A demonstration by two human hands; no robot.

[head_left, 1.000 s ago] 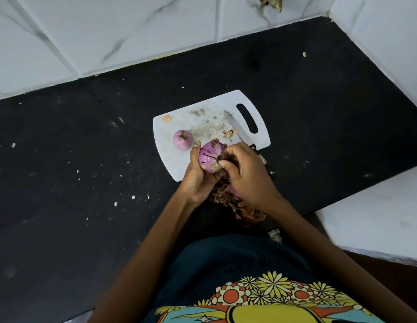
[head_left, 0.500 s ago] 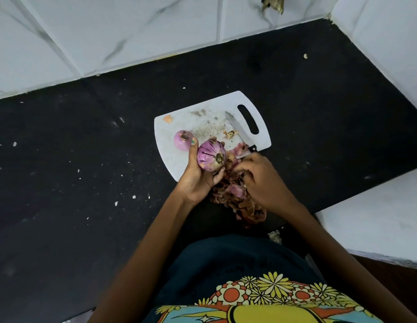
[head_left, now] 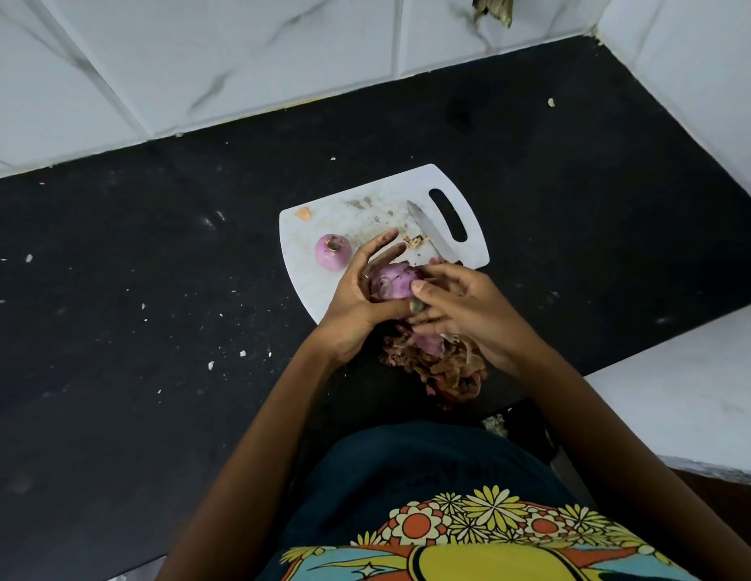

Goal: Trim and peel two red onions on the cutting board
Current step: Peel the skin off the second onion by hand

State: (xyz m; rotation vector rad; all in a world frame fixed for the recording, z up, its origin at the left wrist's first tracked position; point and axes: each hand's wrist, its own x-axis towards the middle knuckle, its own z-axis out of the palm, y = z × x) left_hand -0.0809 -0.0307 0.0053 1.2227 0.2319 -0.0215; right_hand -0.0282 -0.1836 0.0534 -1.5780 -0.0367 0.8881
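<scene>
My left hand (head_left: 352, 291) holds a purple red onion (head_left: 390, 283) just above the near edge of the white cutting board (head_left: 302, 266). The thumb curls under the onion while the fingers stretch out past it. The thumb of my right hand (head_left: 466, 312) touches the onion's right side, and that hand's fingers are spread loosely below. A second, peeled red onion (head_left: 332, 252) sits on the board's left part. A knife (head_left: 432, 232) lies on the board next to its handle slot, with its handle hidden behind my right hand.
A pile of brown and purple onion skins (head_left: 445, 366) lies on the black counter (head_left: 155, 308) under my right hand. White tiled walls rise behind and to the right. A white surface (head_left: 679, 392) sits at right. Small scraps dot the counter.
My right hand left the skin pile and came back up to the onion. My left hand turned the onion and stretched its fingers out over the board.
</scene>
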